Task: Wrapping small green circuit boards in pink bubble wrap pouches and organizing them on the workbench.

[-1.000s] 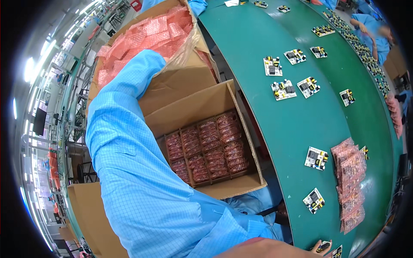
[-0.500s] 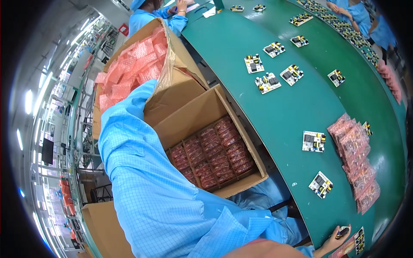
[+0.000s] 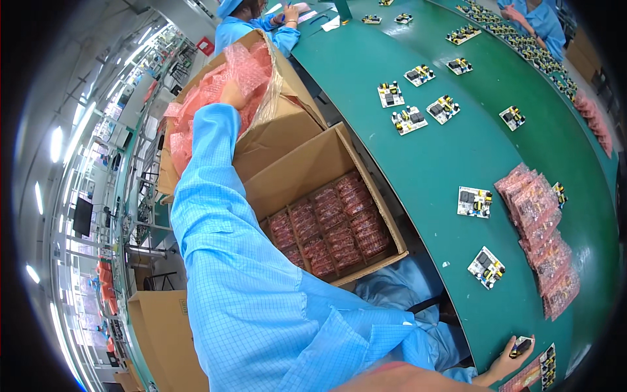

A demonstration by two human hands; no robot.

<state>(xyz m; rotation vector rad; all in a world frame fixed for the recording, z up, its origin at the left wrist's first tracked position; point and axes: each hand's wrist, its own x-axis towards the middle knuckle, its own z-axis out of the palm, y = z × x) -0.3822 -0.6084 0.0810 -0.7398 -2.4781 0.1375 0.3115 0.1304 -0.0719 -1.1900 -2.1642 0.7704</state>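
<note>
My left hand (image 3: pixel 233 95) is inside a cardboard box of pink bubble bags, its fingers closed on a bubble bag (image 3: pixel 247 70) that stands up above the pile (image 3: pixel 185 140). Down at the lower right, my right hand (image 3: pixel 504 366) grips a circuit board (image 3: pixel 520 347) with dark and yellow parts. Close by it on the green table lie a pink bubble bag (image 3: pixel 522 379) and another circuit board (image 3: pixel 547 367). An open carton (image 3: pixel 294 168) between my left arm and the table holds rows of bagged boards (image 3: pixel 330 225) split by cardboard dividers.
Several loose circuit boards (image 3: pixel 475 202) are scattered over the green table (image 3: pixel 418 176). A row of bagged boards (image 3: pixel 539 242) leans along its right side. Two co-workers in blue, one person (image 3: pixel 245 29) at the far left and another (image 3: pixel 539 26) opposite, sit by the table.
My left hand has come into sight among the bubble bags, with one bag raised from the pile. The view has shifted slightly. My right hand still holds its board.
</note>
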